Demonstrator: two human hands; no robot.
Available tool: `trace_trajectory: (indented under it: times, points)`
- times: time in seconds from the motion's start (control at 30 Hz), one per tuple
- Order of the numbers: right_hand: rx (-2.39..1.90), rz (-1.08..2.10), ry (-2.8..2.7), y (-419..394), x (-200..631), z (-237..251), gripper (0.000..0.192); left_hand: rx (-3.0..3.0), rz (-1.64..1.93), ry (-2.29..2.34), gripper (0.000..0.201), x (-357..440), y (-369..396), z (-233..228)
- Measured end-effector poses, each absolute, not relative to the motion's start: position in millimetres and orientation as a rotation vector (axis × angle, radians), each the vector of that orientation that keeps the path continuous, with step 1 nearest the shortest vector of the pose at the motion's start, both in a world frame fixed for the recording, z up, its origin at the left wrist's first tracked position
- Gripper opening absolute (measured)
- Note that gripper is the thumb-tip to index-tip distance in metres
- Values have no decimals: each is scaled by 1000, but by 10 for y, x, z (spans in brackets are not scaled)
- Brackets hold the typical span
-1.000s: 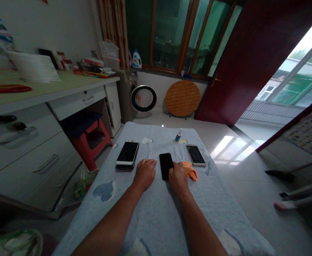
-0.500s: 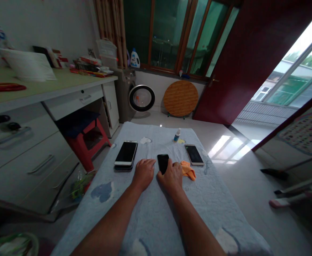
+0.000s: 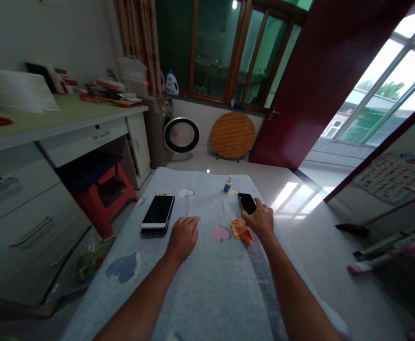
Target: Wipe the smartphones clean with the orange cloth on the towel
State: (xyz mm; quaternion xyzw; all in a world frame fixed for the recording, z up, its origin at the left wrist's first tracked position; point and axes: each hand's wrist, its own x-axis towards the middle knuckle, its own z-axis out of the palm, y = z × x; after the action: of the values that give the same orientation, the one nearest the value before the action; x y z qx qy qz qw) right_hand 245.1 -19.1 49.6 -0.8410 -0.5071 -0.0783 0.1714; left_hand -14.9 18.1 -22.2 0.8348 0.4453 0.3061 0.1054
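My right hand (image 3: 261,219) is closed on a black smartphone (image 3: 247,203), thumb on the near edge and fingers along the far right side. The phone is at the right edge of the blue-grey tablecloth (image 3: 210,284), where a white phone lay; that one is now hidden. My left hand (image 3: 183,238) lies on the cloth, fingers stretched out, holding nothing. To its left is a white-framed phone (image 3: 158,210) stacked on a darker one (image 3: 154,232). An orange cloth (image 3: 242,231) lies crumpled by my right hand. Behind it stands a small spray bottle (image 3: 227,184).
On the left are a desk (image 3: 86,113) and a red stool (image 3: 115,189) with a dark cushion. A washing machine (image 3: 156,128) with its door swung out stands behind the table. A round wooden board (image 3: 233,135) leans on the wall near a dark red door (image 3: 310,85).
My right hand has carried the black phone from the table's middle to the right, over the white phone's place. My left hand stays on the cloth. The whole view has shifted slightly.
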Motion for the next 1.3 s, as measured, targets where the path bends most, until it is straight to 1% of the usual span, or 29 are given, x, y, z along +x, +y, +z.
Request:
trace_trajectory:
  times: [0.17,0.33,0.47,0.63,0.87,1.0,1.07,1.2,1.23,1.3]
  points:
    - [-2479,-183,-1448,6,2775,328,59,2482,957,1276,37,-154,185,-235]
    - [-2518,-135,-1476,61,2842,162,58,2490,995,1259,36,-155,181,-237]
    - [-2519,-168,-1469,51,2858,88,57,2489,998,1245,35,-153,180,-231]
    - [-2494,-204,-1500,34,2835,85,56,2476,962,1248,35,-150,169,-188]
    - [-2519,-153,-1506,3,2805,88,53,2484,954,1232,35,-128,122,-126]
    - [-2408,-222,-1509,-75,2795,172,54,2498,966,1218,35,-130,126,-133]
    - [-2266,-208,-1565,-156,2742,234,50,2505,972,1212,34,-126,127,-136]
    - [-2037,12,-1811,-370,2490,271,26,2531,995,1195,34,-96,106,-94]
    - [-2031,-4,-1843,-417,2413,249,25,2544,1001,1190,35,-84,93,-63]
    - [-2067,-111,-1828,-486,2278,173,27,2585,1006,1181,35,-61,55,33]
